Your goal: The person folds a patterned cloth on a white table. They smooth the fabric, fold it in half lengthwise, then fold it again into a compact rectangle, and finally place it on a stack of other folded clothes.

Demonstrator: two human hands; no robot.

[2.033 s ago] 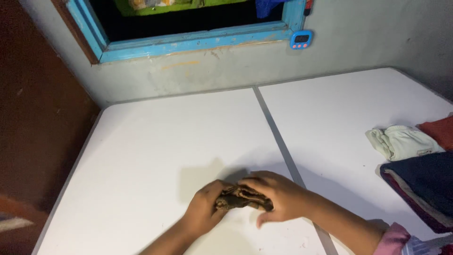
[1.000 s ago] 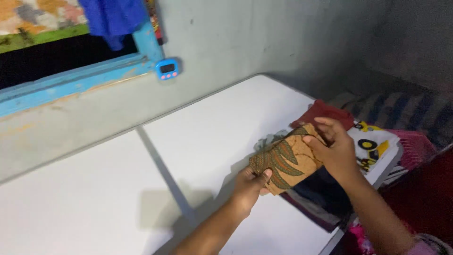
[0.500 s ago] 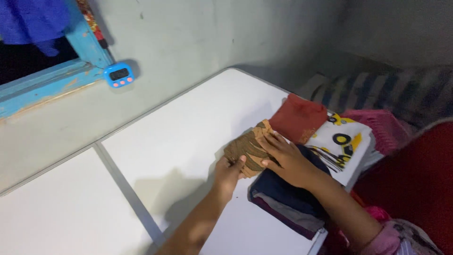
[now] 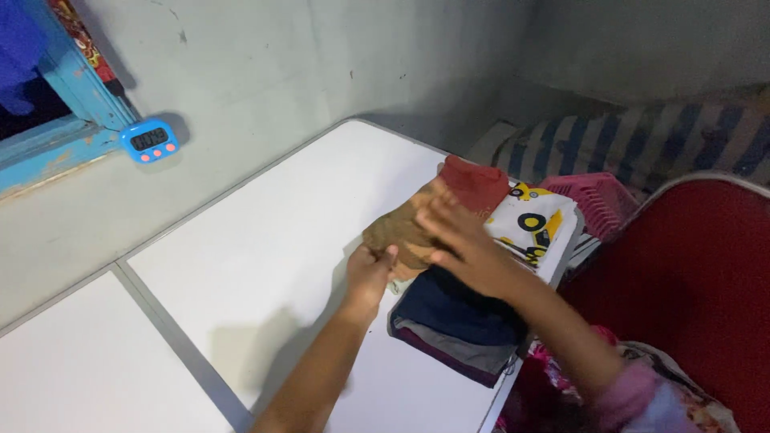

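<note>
A small blue timer point(image 4: 149, 140) hangs on the grey wall beside the blue window frame point(image 4: 56, 136), far left. Below it spreads the white tabletop point(image 4: 241, 240). Near its right edge the left hand point(image 4: 367, 274) pinches the near end of a folded brown patterned cloth point(image 4: 395, 231), fingers point(image 4: 383, 255) clamped on it. The right hand point(image 4: 459, 237) lies flat on the cloth, fingers together and stretched out. The cloth sits on a pale garment, just beside a dark navy folded pile point(image 4: 449, 321). Behind it lie a red cloth point(image 4: 477, 183) and a white printed garment point(image 4: 536, 220). Further right stand a pink basket point(image 4: 597, 200) and a red chair point(image 4: 690, 281).
</note>
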